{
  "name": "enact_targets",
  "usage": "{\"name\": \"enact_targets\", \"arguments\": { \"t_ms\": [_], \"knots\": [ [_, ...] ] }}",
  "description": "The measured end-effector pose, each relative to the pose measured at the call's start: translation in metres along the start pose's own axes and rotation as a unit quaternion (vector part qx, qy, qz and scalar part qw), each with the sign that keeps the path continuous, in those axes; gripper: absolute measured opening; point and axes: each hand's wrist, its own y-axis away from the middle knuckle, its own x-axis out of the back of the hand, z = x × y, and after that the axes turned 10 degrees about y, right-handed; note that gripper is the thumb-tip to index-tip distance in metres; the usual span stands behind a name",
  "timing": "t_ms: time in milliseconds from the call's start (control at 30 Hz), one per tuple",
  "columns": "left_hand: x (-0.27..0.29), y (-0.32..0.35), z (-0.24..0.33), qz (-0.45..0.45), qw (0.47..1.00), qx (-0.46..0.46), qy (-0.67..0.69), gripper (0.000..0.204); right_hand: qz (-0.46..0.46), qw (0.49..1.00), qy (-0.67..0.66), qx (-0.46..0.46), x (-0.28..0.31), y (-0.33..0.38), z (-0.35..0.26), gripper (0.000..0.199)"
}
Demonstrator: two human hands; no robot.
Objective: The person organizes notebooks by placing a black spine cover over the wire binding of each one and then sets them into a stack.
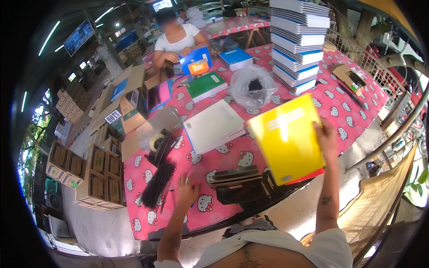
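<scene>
Pink-clothed table point(199, 167) below you | notebook tower point(297, 49) toward its far edge, probably stacked to save room | yellow notebook point(286, 138) over the near edge, your right hand point(326, 136) gripping its side, cover facing you | black coils point(157, 185) toward the left edge, your left hand point(187, 190) beside, grasp unclear

The single view looks from the wearer's head, down and forward across the worktop point(331, 106). The left hand point(188, 190) and right hand point(326, 136) appear close; the wide fisheye bends straight edges toward its dark rim.
</scene>
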Motion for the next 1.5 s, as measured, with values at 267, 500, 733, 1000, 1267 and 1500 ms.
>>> {"name": "enact_targets", "arguments": {
  "t_ms": [267, 500, 733, 1000, 1267, 1500],
  "knots": [
    [-0.093, -0.173, -0.007, -0.016, 0.986, -0.162, 0.045, 0.024, 0.028, 0.909, 0.414, 0.042, -0.042, 0.040, 0.136, 0.060],
    [-0.083, -0.203, -0.016, -0.125, 0.982, -0.003, 0.142, 0.019, -0.134, 0.966, 0.179, 0.130, -0.132, 0.081, 0.066, 0.061],
    [-0.086, -0.203, -0.020, -0.104, 0.980, 0.017, 0.167, 0.018, -0.207, 0.965, 0.108, 0.124, -0.211, 0.039, 0.060, 0.060],
    [0.048, -0.270, 0.075, -0.110, 0.983, -0.142, -0.035, 0.008, -0.150, 0.984, 0.070, 0.069, -0.224, -0.012, 0.035, 0.087],
    [0.127, -0.205, 0.164, -0.123, 0.953, -0.262, 0.093, 0.014, -0.257, 0.950, -0.172, -0.050, -0.122, 0.083, 0.002, 0.033],
    [0.106, -0.173, 0.188, -0.137, 0.945, -0.291, 0.060, 0.013, -0.199, 0.949, -0.236, -0.058, -0.129, 0.125, 0.049, 0.024]
  ]
}}
